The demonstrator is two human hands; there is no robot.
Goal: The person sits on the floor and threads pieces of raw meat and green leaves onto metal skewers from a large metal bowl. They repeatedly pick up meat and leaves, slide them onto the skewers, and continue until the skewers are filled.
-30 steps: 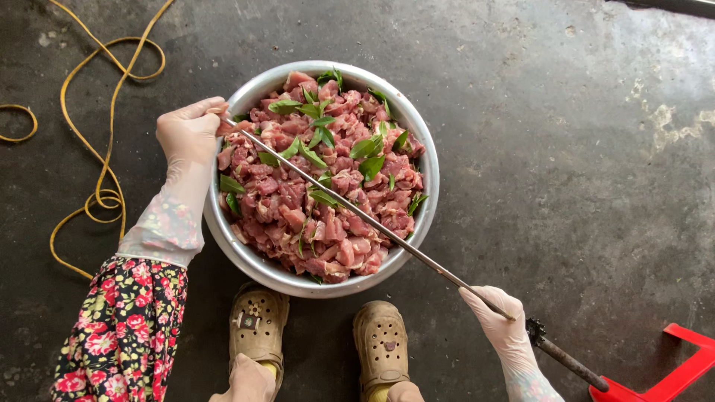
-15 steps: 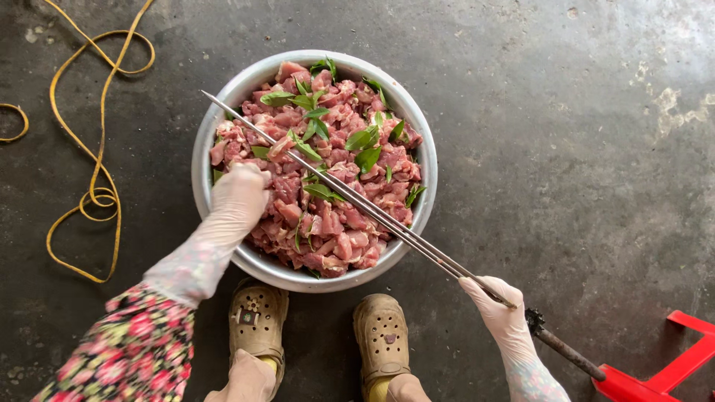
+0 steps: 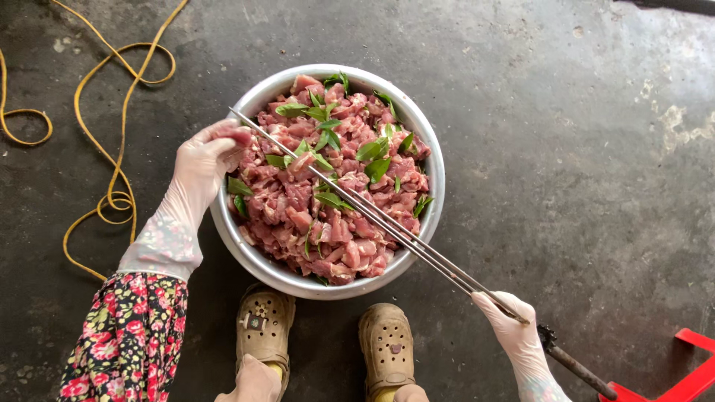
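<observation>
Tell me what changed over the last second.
The left hand dipped into the meat, then drew back to the skewer tip at the bowl rim, its fingers now pinching a meat piece. The right hand kept gripping the skewer; bowl and yellow cord stayed put.

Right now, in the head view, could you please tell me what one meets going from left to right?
Yellow cord → left hand → bowl of meat → right hand → red frame.
</observation>
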